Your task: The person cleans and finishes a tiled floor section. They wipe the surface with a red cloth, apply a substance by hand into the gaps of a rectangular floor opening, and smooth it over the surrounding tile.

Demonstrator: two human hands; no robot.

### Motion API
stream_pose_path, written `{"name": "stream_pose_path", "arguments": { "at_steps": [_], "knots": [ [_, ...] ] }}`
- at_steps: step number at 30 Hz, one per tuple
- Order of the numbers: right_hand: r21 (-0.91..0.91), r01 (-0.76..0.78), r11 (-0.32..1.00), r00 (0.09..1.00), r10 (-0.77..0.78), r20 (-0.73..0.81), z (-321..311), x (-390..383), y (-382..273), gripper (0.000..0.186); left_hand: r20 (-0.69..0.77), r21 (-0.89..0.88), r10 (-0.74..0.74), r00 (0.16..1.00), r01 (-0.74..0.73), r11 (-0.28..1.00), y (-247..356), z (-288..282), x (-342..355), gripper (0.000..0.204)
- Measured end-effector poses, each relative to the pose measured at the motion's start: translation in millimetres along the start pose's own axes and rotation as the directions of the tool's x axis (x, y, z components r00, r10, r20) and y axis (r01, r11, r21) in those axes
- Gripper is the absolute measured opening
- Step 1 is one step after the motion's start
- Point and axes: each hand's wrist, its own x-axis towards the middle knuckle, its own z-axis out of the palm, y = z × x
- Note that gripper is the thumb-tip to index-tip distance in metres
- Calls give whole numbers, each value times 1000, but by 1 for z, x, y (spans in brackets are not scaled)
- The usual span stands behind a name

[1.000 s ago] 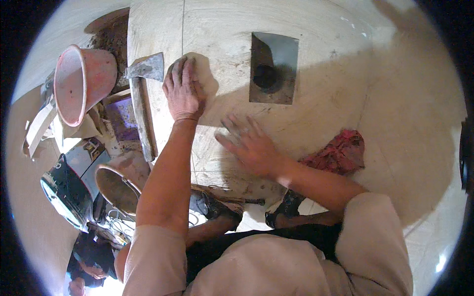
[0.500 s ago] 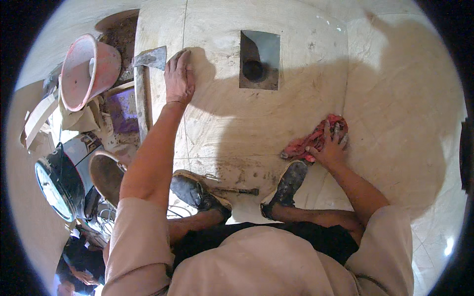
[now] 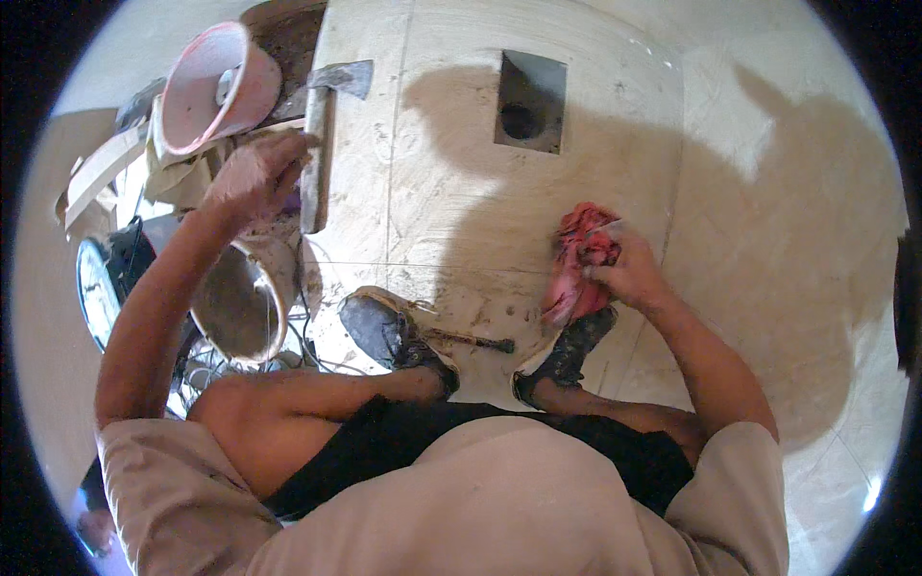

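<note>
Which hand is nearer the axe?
Left. The left grip is close beside the axe, on its left, contact unclear; the right grip is well away to the axe's right, holding a red cloth.

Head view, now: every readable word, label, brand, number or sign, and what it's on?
None readable.
Pink bucket, axe, red cloth in the right hand: no lettering visible.
Dark bucket at far left: too small and dark to tell whether it bears any marking.
</note>
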Motion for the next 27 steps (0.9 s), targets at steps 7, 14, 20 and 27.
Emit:
{"name": "stream_pose_path", "arguments": {
  "at_steps": [7,14,20,27],
  "knots": [
    [-31,-80,996,979,84,187,70,36,-76,57,-22,-288,-370,929,349,892,21,33,-78,23],
    [-530,65,845,986,-137,-98,154,-6,-92,71,9,-535,-621,784,529,659,37,71,-117,28],
    [-606,331,723,888,-456,-59,167,18,-60,65,52,-584,-687,725,580,568,54,80,-138,24],
    [233,140,962,981,-167,100,108,78,-100,42,25,-593,-681,732,559,579,53,77,-139,25]
  ]
}}
